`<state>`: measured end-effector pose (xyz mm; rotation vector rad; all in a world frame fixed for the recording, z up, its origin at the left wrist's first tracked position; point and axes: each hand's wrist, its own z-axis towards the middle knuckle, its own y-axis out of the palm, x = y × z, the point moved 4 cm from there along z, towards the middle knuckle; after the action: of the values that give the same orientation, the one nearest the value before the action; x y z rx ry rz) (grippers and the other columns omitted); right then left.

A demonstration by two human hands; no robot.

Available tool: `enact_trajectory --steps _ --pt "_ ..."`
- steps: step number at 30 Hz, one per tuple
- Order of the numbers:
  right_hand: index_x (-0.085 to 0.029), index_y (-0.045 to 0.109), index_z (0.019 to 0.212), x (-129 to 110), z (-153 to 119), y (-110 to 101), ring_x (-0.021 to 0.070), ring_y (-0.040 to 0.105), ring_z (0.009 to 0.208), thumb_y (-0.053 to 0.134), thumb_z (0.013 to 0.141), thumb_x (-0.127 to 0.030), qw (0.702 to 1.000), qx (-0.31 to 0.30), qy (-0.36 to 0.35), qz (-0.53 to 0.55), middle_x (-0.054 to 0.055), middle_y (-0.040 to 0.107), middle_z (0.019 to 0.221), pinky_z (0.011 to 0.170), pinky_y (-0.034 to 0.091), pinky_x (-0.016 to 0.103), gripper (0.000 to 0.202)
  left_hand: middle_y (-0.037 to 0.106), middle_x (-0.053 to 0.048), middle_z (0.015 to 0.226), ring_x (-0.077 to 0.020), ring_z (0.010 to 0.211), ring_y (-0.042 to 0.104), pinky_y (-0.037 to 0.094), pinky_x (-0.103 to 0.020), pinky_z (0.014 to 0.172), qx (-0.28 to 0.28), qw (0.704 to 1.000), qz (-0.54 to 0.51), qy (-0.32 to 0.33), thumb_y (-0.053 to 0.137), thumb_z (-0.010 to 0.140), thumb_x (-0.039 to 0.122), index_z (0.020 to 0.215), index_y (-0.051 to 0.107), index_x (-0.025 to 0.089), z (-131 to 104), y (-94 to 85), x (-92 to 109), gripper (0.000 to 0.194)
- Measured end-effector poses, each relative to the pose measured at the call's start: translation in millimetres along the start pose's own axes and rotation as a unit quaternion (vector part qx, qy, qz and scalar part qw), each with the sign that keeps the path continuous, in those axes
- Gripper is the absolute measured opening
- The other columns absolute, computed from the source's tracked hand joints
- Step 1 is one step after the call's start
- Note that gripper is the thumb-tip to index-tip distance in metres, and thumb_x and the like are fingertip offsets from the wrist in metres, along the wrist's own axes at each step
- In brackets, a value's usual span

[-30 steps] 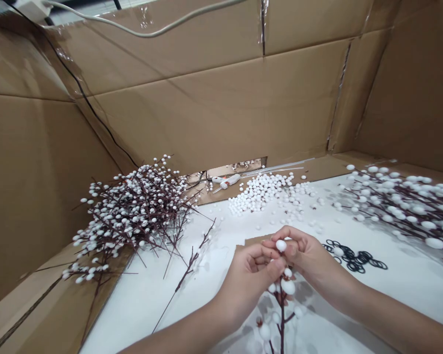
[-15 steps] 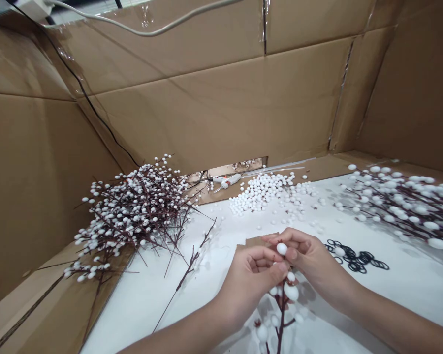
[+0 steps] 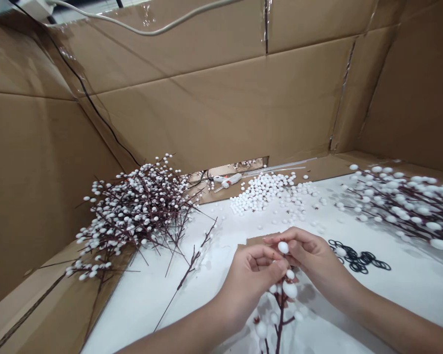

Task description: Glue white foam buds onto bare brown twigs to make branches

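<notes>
An artificial berry branch (image 3: 279,314) with a dark reddish-brown stem and white berries rises from the bottom edge. My left hand (image 3: 253,278) is closed on its upper part, thumb and index finger pinched together near the top. At the tip, a white berry (image 3: 283,247) shows between my two hands. My right hand (image 3: 310,253) has its fingers closed around that berry from the right, and its fingertips are partly hidden. Under my hands lies a small piece of cardboard (image 3: 260,240) on the white table (image 3: 170,300).
A big heap of berry branches (image 3: 140,201) lies left, with a bare branch (image 3: 188,268) beside it. Loose white berries (image 3: 266,189) and a glue gun (image 3: 231,181) lie at the back. Black rings (image 3: 358,258) and more berry branches (image 3: 409,206) are right. Cardboard walls (image 3: 206,108) enclose the table.
My right thumb has shifted slightly right, along the side of the white berry at the tip. My left hand keeps its pinch on the branch.
</notes>
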<state>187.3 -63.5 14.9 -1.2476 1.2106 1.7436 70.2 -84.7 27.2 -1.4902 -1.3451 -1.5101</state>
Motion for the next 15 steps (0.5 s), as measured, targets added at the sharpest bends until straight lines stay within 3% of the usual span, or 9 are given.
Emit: enact_trajectory --steps 15 --pt "-0.019 0.066 0.071 4.5 -2.7 3.9 0.0119 0.058 0.055 0.072 0.065 -0.043 0.995 0.051 0.048 0.066 0.005 0.069 0.082 0.046 0.04 0.021 0.025 0.06 -0.002 0.059 -0.0103 0.049 0.053 0.041 -0.023 0.05 0.007 1.0 -0.001 0.009 0.071 0.062 0.041 0.063 0.056 0.014 -1.2 1.7 1.2 0.03"
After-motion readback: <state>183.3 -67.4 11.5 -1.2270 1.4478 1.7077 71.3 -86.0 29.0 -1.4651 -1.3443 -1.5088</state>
